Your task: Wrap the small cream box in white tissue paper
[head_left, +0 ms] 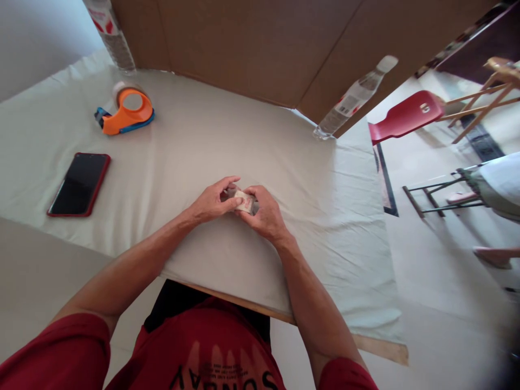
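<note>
A small pale block-shaped packet with reddish print (245,202) is held between my two hands, just over the cloth-covered table (244,146). My left hand (215,200) grips its left end, with the thumb lying across the near face. At the other end, my right hand (264,211) closes its thumb and fingers around the packet. My fingers hide much of its sides and underside, so what kind of packet it is cannot be read.
To the left lie a dark phone in a red case (80,184) and an orange tape dispenser (128,111). Water bottles stand by the cardboard panel (244,49), one at left (116,46), one at right (349,103). A red chair (410,116) and a seated person (501,187) are beyond the table.
</note>
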Tool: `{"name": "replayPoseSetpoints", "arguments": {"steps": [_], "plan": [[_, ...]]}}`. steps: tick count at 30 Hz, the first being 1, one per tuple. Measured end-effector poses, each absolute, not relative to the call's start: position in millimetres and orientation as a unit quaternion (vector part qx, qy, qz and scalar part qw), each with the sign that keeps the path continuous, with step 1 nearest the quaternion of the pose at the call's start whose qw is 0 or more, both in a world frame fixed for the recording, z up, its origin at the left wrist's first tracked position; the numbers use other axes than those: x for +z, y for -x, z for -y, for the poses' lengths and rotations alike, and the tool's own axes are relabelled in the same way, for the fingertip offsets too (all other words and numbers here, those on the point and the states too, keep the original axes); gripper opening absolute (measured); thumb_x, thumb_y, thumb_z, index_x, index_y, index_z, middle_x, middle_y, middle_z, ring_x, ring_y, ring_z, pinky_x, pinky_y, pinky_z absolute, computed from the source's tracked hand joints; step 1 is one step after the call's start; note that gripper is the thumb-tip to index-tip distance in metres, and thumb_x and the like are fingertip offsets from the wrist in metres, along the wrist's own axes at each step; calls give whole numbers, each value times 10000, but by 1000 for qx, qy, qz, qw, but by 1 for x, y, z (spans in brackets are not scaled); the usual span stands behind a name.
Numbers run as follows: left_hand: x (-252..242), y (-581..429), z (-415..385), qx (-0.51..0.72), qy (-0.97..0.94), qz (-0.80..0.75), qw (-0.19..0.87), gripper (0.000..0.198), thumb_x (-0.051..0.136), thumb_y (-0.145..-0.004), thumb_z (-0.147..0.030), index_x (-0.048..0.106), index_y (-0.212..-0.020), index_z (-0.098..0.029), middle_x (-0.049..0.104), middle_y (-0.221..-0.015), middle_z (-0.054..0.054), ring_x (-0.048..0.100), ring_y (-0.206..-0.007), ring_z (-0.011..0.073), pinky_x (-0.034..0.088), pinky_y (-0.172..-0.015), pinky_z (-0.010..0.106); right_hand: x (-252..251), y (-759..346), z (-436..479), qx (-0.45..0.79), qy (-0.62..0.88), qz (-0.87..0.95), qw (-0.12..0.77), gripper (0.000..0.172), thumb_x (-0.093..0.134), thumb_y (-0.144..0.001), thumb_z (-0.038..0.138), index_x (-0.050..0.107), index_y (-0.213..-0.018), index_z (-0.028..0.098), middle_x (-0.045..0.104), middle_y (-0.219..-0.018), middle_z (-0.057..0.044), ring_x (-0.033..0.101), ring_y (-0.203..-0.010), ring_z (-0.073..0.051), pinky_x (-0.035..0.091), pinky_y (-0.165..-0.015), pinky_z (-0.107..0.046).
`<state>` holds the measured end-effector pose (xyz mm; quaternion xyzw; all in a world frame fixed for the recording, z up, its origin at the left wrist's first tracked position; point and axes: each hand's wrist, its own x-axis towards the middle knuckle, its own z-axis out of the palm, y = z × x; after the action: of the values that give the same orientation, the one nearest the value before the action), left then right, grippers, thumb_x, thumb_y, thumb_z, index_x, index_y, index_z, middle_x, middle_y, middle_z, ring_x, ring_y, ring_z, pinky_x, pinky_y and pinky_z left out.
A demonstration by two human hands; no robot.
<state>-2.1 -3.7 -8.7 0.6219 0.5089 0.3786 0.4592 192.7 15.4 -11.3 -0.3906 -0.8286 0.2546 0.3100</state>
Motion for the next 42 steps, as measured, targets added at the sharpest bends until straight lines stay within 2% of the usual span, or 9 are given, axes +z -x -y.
{"name": "replayPoseSetpoints", "arguments": {"steps": [5,13,20,22,26,30,33,38,42], "plan": [[-10,4,2,380,-643,-504,434,787,682,-747,-394,456,-1455,-137,599,-1369,183,585,-1183,279,458,-1018,420,-16,-193,-27,279,414,807,314,354,669,-802,408,587,-1089,219,681,-1105,-108,628,-1015,-261,490,-918,-408],[-16,5,-3,384,-634,-504,443,688,643,-781,-354,482,-1424,-165,626,-1306,137,611,-1134,237,488,-980,382,-22,-188,-33,288,437,798,298,403,704,-780,410,606,-1125,226,694,-1160,-103,628,-1042,-270,477,-943,-421],[-15,6,-3,389,-618,-508,457,699,667,-774,-336,481,-1424,-160,637,-1291,146,621,-1107,239,497,-959,382,-23,-186,-34,289,445,794,298,408,729,-774,416,626,-1118,223,706,-1144,-104,633,-1064,-281,473,-975,-436],[-15,6,-3,389,-619,-510,454,706,669,-768,-337,483,-1424,-155,635,-1295,150,622,-1100,238,493,-969,390,-23,-188,-34,290,436,796,305,486,729,-779,433,605,-1203,231,690,-1208,-114,622,-1121,-292,462,-1010,-458],[-14,7,-3,393,-628,-505,443,712,667,-757,-329,489,-1422,-148,641,-1284,145,622,-1103,242,482,-997,409,-23,-196,-34,295,405,807,314,794,768,-745,526,472,-1422,235,537,-1464,-154,500,-1347,-332,378,-1129,-519],[-14,7,-3,389,-635,-499,443,717,668,-757,-315,482,-1430,-151,645,-1284,148,623,-1105,246,479,-1002,417,-25,-202,-37,307,412,804,299,881,769,-729,597,443,-1460,228,494,-1506,-167,456,-1395,-348,339,-1156,-543],[-16,7,-2,388,-635,-506,437,708,656,-764,-315,486,-1432,-153,646,-1283,145,628,-1083,242,489,-982,417,-27,-200,-38,313,409,804,296,814,772,-724,582,503,-1402,221,565,-1432,-166,524,-1318,-345,383,-1113,-534],[-14,6,-1,397,-644,-508,413,674,666,-761,-324,527,-1406,-185,671,-1248,121,634,-1080,244,501,-967,409,-24,-193,-35,294,414,801,315,427,728,-776,478,654,-1119,236,710,-1124,-90,640,-1060,-285,481,-974,-462],[-11,10,-3,410,-636,-526,389,724,664,-752,-360,510,-1434,-173,660,-1290,141,615,-1149,285,496,-986,446,-23,-187,-39,284,414,803,320,437,733,-775,461,651,-1147,245,710,-1162,-93,633,-1099,-298,474,-995,-479]]}}
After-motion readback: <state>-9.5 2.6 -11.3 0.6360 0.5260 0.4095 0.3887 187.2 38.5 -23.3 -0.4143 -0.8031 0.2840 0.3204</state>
